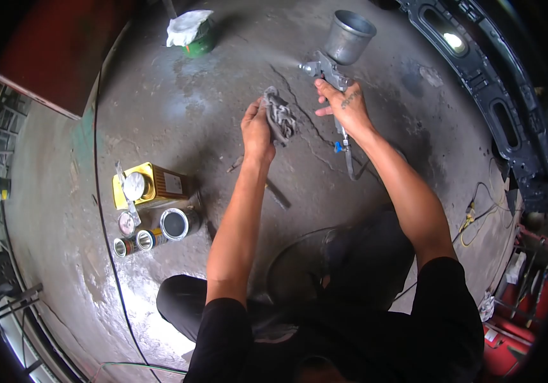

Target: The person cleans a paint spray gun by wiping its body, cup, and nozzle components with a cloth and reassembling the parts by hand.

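My right hand (345, 107) is closed round the grip of a spray gun (326, 70), some of its fingers reaching forward by the trigger. The gun points left, and a faint mist shows off its nozzle. A metal paint cup (349, 39) sits tilted on the gun. From the grip's lower end runs an air hose (352, 167) with a blue valve (338, 147). My left hand (258, 135) grips a crumpled grey rag (279, 116), apart from the gun and to its left.
On the concrete floor at left stand a yellow tin (167, 183), an open can (191, 222) and smaller cans (150, 239). A green bucket (201, 45) with a white cover is farther off. A dark vehicle panel (500, 105) stands at right. A black cable (103, 217) crosses the floor.
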A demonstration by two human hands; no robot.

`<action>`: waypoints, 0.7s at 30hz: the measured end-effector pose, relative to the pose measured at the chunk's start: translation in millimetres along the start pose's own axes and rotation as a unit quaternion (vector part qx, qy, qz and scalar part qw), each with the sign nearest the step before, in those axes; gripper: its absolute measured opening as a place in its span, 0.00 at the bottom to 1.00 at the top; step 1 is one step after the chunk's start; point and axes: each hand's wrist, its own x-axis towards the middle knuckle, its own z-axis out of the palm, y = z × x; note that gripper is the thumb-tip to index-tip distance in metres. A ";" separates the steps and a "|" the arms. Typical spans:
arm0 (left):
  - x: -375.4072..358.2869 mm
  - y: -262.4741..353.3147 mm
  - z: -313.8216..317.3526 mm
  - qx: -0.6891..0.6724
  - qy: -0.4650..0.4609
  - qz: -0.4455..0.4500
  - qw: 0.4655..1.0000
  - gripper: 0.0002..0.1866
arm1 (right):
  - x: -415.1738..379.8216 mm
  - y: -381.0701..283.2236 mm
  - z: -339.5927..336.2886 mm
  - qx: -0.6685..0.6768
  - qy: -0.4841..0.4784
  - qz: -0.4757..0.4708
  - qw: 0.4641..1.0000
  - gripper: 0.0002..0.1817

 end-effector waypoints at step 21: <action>-42.9 -59.3 28.2 0.186 -0.272 -0.096 0.939 0.11 | -20.1 2.6 10.4 -0.150 0.069 -0.070 0.984 0.17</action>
